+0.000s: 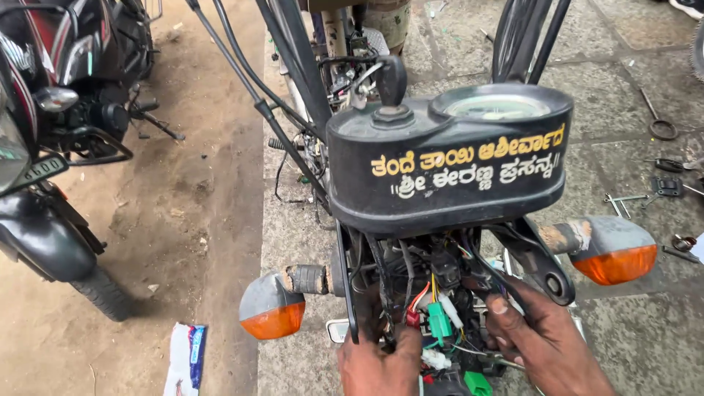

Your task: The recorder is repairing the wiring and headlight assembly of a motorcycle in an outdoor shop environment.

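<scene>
We are mid-way into the exposed multicoloured wiring bundle under the black instrument housing: left hand pinches a red connector, right hand curls round black cables, so careful separating seems needed.

- The only camera sits on my head, tilted down and forward at the motorcycle's instrument housing, which fills the middle from close by.
- My hands come in at the bottom edge; paved ground stretches beyond.
</scene>
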